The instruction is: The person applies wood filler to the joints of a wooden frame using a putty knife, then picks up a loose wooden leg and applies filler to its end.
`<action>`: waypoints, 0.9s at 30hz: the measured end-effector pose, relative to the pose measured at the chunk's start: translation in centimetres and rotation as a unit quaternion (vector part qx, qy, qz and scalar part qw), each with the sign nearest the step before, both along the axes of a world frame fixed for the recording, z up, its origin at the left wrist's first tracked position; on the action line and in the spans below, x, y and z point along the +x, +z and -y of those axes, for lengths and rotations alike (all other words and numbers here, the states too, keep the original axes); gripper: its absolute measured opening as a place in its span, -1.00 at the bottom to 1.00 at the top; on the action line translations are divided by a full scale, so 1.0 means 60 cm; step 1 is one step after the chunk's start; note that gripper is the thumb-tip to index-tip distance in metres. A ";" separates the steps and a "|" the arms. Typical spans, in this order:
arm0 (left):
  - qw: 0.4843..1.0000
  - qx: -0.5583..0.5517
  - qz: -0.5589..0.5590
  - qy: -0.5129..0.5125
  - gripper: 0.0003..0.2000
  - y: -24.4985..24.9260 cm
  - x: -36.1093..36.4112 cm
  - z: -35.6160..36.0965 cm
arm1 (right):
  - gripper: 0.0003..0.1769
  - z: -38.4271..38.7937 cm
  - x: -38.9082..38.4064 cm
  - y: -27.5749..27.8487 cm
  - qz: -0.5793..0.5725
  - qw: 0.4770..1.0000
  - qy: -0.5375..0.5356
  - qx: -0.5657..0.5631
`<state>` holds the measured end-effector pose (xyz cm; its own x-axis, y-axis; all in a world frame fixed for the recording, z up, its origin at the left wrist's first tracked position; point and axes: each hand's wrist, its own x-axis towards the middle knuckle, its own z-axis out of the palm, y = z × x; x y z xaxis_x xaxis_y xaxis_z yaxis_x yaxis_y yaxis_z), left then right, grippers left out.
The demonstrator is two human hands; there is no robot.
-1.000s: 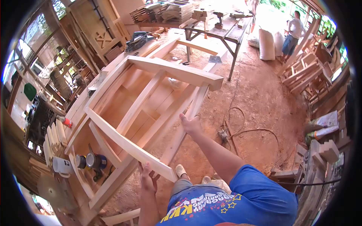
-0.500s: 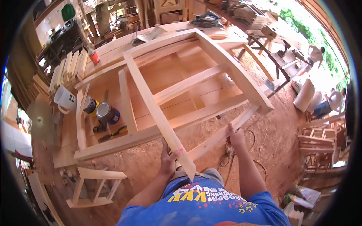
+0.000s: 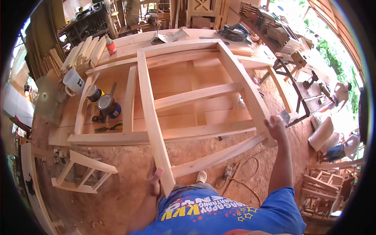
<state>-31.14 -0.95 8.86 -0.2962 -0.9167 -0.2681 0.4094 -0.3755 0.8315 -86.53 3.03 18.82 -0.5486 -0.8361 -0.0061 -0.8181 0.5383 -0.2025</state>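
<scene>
A pale wooden frame with crossbars point(image 3: 199, 96) is held up in front of me, above a larger wooden frame point(image 3: 109, 138) that lies on the worktable. My left hand point(image 3: 154, 181) grips the long side piece near its lower left end, with the thumb showing beside the wood. At the lower right corner, my right hand point(image 3: 276, 129) is closed round the other side piece. Two paint cans point(image 3: 109, 105) and a white pitcher point(image 3: 73, 82) stand on the left part of the table. A brush with a dark handle point(image 3: 109, 128) lies beside the cans.
Wood strips point(image 3: 84, 53) and a red-labelled bottle point(image 3: 111, 46) are at the back left. A small wooden frame point(image 3: 84, 172) rests on the floor at left. Cables point(image 3: 250, 186) lie on the floor. Stacked frames point(image 3: 323, 188) and two people point(image 3: 342, 94) are at right.
My right hand has moved from the lower crossbar up and right to the frame's corner. The frame has turned and its lower end has shifted left, with my left hand still on it.
</scene>
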 end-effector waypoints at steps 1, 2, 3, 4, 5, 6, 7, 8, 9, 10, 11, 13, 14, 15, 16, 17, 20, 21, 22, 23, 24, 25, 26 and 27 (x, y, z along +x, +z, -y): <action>1.000 0.006 0.018 0.007 -0.26 0.004 -0.004 -0.008 | -0.49 0.003 -0.006 -0.013 -0.003 1.000 -0.007 -0.011; 0.999 0.014 0.037 0.015 -0.29 0.007 -0.003 -0.019 | -0.49 0.002 -0.010 -0.034 -0.005 1.000 -0.014 -0.018; 0.997 0.029 0.062 0.023 -0.32 -0.005 0.003 -0.024 | -0.49 0.001 -0.015 -0.051 -0.005 0.999 -0.020 -0.025; 0.995 0.045 0.086 0.030 -0.35 -0.029 0.010 -0.023 | -0.44 -0.001 -0.018 -0.054 0.002 0.999 -0.017 -0.028; 0.992 0.058 0.108 0.038 -0.37 -0.047 0.013 -0.024 | -0.45 -0.003 -0.021 -0.056 -0.002 0.999 -0.017 -0.028; 0.992 0.040 0.102 0.055 -0.40 -0.049 0.009 -0.020 | -0.46 -0.002 -0.019 -0.058 -0.006 0.999 -0.020 -0.032; 0.993 0.022 0.096 0.069 -0.42 -0.049 0.005 -0.015 | -0.46 -0.001 -0.015 -0.058 -0.011 0.999 -0.024 -0.037; 0.993 0.007 0.087 0.082 -0.45 -0.049 0.003 -0.012 | -0.47 0.001 -0.008 -0.056 -0.001 0.998 -0.032 -0.045; 0.995 0.018 0.064 0.079 -0.50 -0.045 0.007 -0.004 | -0.47 0.002 0.006 -0.050 0.006 0.998 -0.041 -0.052; 0.996 0.030 0.040 0.074 -0.54 -0.039 0.019 0.012 | -0.47 0.005 0.022 -0.046 0.013 0.997 -0.051 -0.058; 0.997 0.042 0.017 0.067 -0.57 -0.033 0.031 0.030 | -0.48 0.009 0.040 -0.043 0.014 0.997 -0.060 -0.053; 0.996 0.046 -0.001 0.074 -0.58 -0.033 0.058 0.083 | -0.49 0.023 0.087 -0.036 0.016 0.996 -0.078 -0.043; 0.997 0.045 -0.006 0.066 -0.56 -0.043 0.084 0.111 | -0.50 0.030 0.113 -0.028 0.022 0.995 -0.080 -0.053; 0.997 0.044 -0.012 0.058 -0.55 -0.054 0.110 0.134 | -0.50 0.038 0.131 -0.029 0.023 0.995 -0.078 -0.059; 0.998 0.036 -0.002 0.050 -0.55 -0.063 0.134 0.152 | -0.49 0.045 0.145 -0.032 0.024 0.994 -0.078 -0.066; 0.999 0.028 0.010 0.038 -0.55 -0.069 0.153 0.171 | -0.48 0.049 0.159 -0.031 0.025 0.994 -0.082 -0.073; 0.998 0.036 0.035 -0.040 -0.48 -0.108 0.222 0.243 | -0.47 0.059 0.182 -0.029 0.046 0.992 -0.100 -0.065; 0.995 0.043 0.047 -0.073 -0.45 -0.118 0.237 0.255 | -0.46 0.056 0.180 -0.032 0.054 0.990 -0.101 -0.078; 0.995 0.033 0.079 -0.044 -0.49 -0.114 0.237 0.263 | -0.46 0.054 0.174 -0.028 0.066 0.991 -0.086 -0.078; 0.991 0.017 0.133 -0.014 -0.46 -0.106 0.236 0.267 | -0.46 0.049 0.164 -0.026 0.081 0.991 -0.074 -0.082; 0.982 -0.002 0.187 0.016 -0.43 -0.098 0.228 0.265 | -0.46 0.036 0.151 -0.027 0.096 0.990 -0.063 -0.086; 0.970 -0.023 0.236 0.048 -0.40 -0.086 0.214 0.266 | -0.48 0.019 0.136 -0.027 0.149 0.982 -0.064 -0.099; 0.954 -0.033 0.297 0.024 -0.36 -0.052 0.200 0.257 | -0.51 0.001 0.121 -0.026 0.201 0.971 -0.061 -0.112; 0.934 -0.043 0.356 0.006 -0.32 -0.001 0.186 0.240 | -0.52 -0.015 0.107 -0.027 0.249 0.959 -0.053 -0.126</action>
